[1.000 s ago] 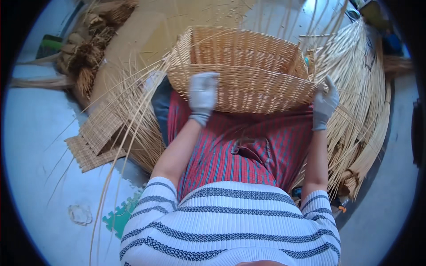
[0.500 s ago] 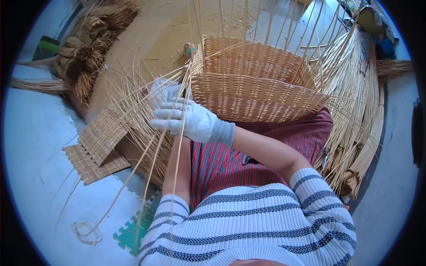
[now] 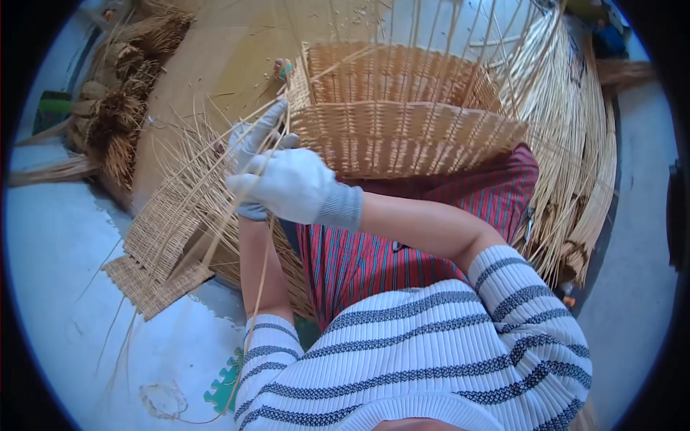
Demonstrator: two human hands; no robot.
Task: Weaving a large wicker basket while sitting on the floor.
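An open woven rattan basket [image 3: 410,140] with tall upright stakes rests over my lap on red striped cloth [image 3: 374,258]. My gloved left hand [image 3: 255,136] is at the basket's left corner, fingers closed on loose strands [image 3: 208,179] there, partly hidden behind the other hand. My gloved right hand [image 3: 287,183] crosses in front of it, fingers curled round a long pale strand that hangs down toward the left.
Two small woven mats [image 3: 158,280] lie at left, near a green foam mat piece [image 3: 223,384]. Bundles of dark fibre [image 3: 122,93] lie back left, and a big sheaf of pale strips [image 3: 575,165] at right. Scraps lie on the board [image 3: 244,43] behind.
My right hand moved from the basket's right side across to the left corner, then closed on the strands. My left hand shifted left to that corner. The basket swayed slightly.
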